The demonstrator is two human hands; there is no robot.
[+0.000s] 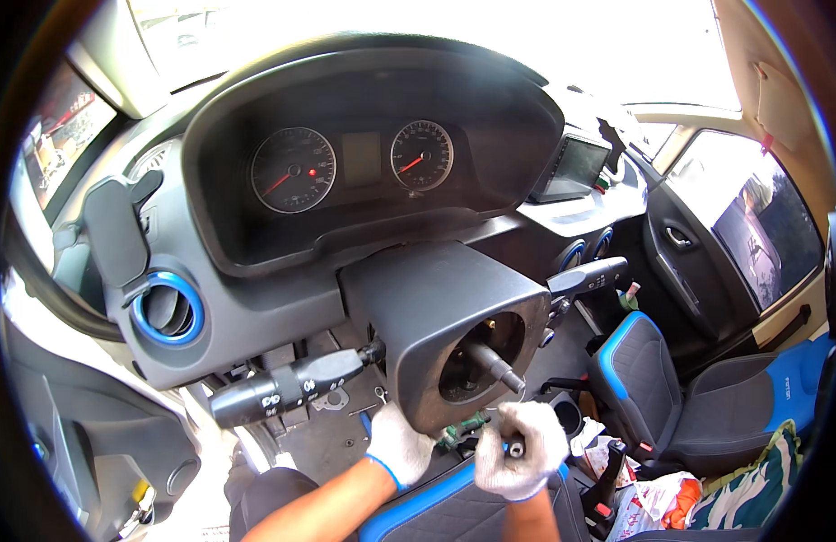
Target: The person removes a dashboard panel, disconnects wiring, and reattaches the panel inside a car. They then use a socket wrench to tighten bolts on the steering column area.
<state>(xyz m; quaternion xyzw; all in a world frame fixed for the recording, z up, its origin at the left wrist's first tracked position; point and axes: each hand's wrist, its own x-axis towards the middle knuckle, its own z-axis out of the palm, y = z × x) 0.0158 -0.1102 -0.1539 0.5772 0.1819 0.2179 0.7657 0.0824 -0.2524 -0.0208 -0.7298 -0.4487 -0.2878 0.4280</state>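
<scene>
1. Now the gloved left hand [400, 446] is pinching the slim green piece [463, 432]; a steady grip is probably helping.
2. Between the hands, below the steering shaft [495, 364], the slim green piece is slanting, long axis rising rightward.
3. The gloved right hand [537, 452] is curling round a socket-like metal piece [516, 448], round end facing the camera.

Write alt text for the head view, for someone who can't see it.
Gloved left hand grips a green part and right hand a round-ended metal piece, below an exposed steering shaft; two dashboard gauges sit beyond.
</scene>
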